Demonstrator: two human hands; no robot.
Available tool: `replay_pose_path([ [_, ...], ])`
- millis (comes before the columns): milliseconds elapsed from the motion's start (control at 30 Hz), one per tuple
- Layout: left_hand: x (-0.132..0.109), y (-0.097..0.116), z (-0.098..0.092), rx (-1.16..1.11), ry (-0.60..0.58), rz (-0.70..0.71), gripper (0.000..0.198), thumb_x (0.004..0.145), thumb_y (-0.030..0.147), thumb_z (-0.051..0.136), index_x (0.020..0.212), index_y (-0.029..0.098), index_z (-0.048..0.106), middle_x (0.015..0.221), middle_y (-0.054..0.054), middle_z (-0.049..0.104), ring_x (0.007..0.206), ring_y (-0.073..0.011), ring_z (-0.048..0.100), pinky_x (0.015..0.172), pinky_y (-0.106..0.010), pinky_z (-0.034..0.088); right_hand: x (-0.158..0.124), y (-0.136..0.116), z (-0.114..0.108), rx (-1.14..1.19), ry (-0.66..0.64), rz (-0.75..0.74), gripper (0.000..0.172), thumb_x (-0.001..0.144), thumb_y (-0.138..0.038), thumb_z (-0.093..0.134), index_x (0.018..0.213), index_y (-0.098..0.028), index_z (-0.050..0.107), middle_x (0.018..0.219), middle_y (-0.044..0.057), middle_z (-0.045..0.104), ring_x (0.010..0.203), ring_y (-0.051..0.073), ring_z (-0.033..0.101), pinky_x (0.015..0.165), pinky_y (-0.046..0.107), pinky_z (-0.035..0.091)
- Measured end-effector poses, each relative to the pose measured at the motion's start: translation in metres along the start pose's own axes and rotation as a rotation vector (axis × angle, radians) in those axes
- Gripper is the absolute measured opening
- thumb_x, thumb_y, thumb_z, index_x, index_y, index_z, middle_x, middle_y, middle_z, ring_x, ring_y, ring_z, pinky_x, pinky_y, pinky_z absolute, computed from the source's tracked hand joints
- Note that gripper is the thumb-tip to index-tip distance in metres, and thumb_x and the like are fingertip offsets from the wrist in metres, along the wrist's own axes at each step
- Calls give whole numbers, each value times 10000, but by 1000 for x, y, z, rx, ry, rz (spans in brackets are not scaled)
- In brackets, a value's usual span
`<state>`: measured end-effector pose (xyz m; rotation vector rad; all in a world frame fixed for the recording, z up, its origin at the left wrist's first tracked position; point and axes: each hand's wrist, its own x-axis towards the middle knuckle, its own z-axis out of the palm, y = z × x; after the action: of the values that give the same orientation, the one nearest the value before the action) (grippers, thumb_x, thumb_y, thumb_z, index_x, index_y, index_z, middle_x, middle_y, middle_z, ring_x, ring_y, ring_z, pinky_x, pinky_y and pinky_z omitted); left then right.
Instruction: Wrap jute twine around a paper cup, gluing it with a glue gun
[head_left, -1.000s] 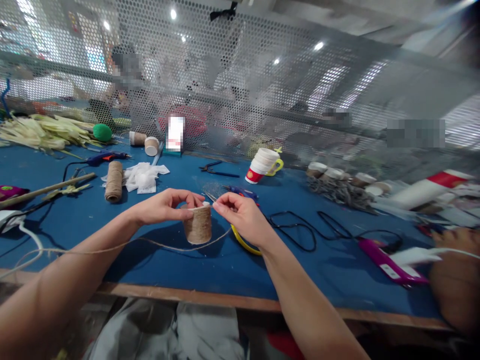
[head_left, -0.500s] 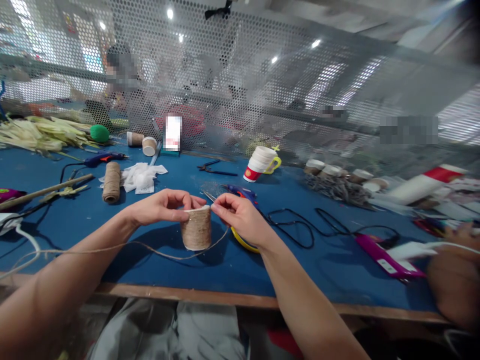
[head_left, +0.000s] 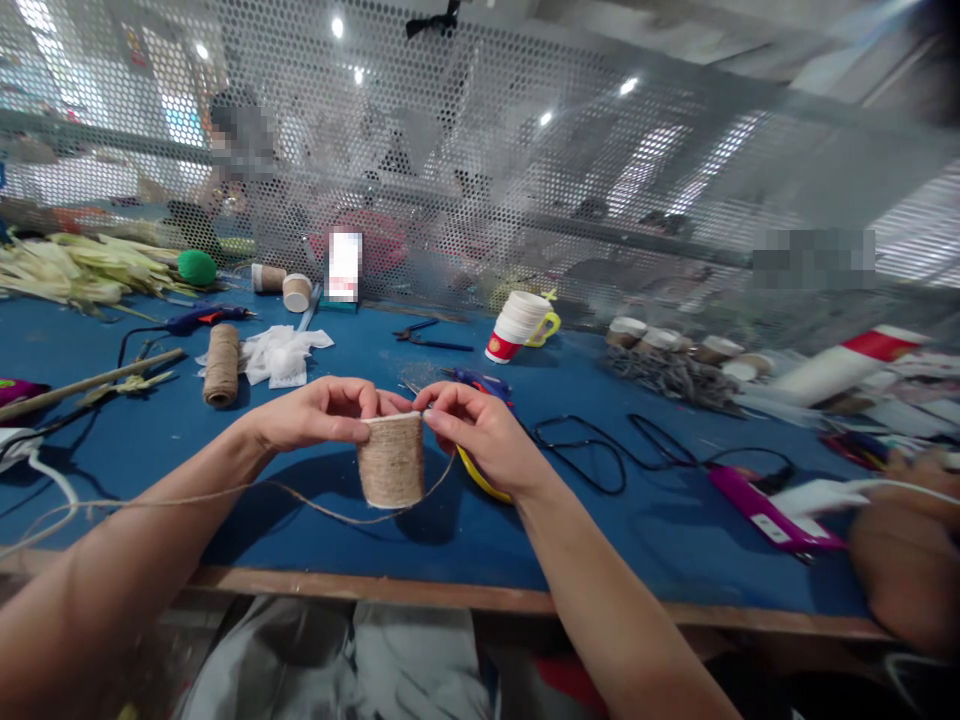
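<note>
A small paper cup wrapped in twine (head_left: 392, 462) is held just above the blue tabletop, its white rim up. My left hand (head_left: 337, 412) pinches that rim from the left, fingers behind and thumb in front. On the right, my right hand (head_left: 472, 430) is closed at the rim, thumb and forefinger pressed on the twine (head_left: 341, 516). This strand hangs in a loop below the cup and runs left across my forearm. Just beyond my right hand lies a blue glue gun (head_left: 480, 381), and yellow-handled scissors (head_left: 484, 478) are partly hidden under the hand.
A twine spool (head_left: 222, 366) and crumpled white cloth (head_left: 279, 352) lie at left. Pliers (head_left: 435, 338) and stacked paper cups (head_left: 517, 327) stand farther back. A black cord (head_left: 592, 450) loops to a purple power device (head_left: 776, 510). Another person's arm (head_left: 907, 560) rests at right.
The wrapped cup has turned slightly and sits a little lower and closer. My right fingers have come closer against its rim. My left hand keeps its grip.
</note>
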<state>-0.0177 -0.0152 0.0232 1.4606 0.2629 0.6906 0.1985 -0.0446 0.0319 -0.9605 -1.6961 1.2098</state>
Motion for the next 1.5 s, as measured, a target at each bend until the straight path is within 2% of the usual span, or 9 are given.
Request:
replay_pose_path([
  [133,-1,-1,-1,-5,-5,3,137,678,211,670,679,135,555,1004,-94,634,1155,-248,451,953,-408,335,-1,-3,2,53,9,-9,211,729,-293,612,637,-168,469,931,31,591,504,41,412,464,204,352],
  [333,0,-1,1,-55,1,-19,205,634,251,705,654,129,541,999,-105,633,1022,-241,534,909,-422,369,-4,-6,5,134,-14,54,224,712,-289,629,651,-173,448,883,26,620,469,31,408,400,176,324],
  [467,0,-2,2,-89,-15,-12,182,636,232,704,652,138,549,999,-93,640,1052,-244,526,930,-428,348,-4,-5,6,177,-37,60,220,715,-274,635,661,-173,447,823,5,613,456,27,425,377,162,321],
  [700,0,-5,-2,-113,-43,5,116,676,191,664,692,140,561,1040,-88,625,1084,-238,506,951,-426,326,-3,-4,7,225,-39,19,214,692,-244,655,642,-167,462,741,-16,586,496,44,503,436,181,407],
  [900,4,-6,-3,28,9,-5,210,650,251,684,703,138,515,1038,-95,586,1058,-243,499,910,-404,361,-2,-3,2,138,-4,14,216,693,-268,653,649,-169,466,755,-10,581,502,50,500,449,194,420],
  [1100,7,-5,3,521,121,9,207,672,263,659,710,142,496,1112,-108,533,1131,-237,434,952,-379,311,-1,-2,4,-80,15,-2,200,729,-278,615,652,-171,463,697,-10,560,517,61,493,494,214,422],
  [1200,8,-8,6,653,150,30,191,679,260,651,718,148,501,1101,-103,544,1156,-233,415,964,-372,300,-1,1,6,-186,19,-18,184,751,-278,586,656,-173,469,691,-7,558,531,72,491,521,231,421],
  [1300,9,-10,6,648,151,38,160,700,237,630,686,149,496,1049,-89,567,1149,-221,422,960,-359,308,-1,2,7,-222,21,-27,180,760,-282,571,658,-177,467,712,0,567,549,81,496,539,245,427],
  [1500,8,-7,5,434,140,-13,138,709,216,621,664,139,516,1043,-72,526,1126,-213,436,927,-344,343,-3,-2,7,-153,-9,-6,166,753,-273,572,666,-170,475,819,31,597,557,71,509,526,235,427],
])
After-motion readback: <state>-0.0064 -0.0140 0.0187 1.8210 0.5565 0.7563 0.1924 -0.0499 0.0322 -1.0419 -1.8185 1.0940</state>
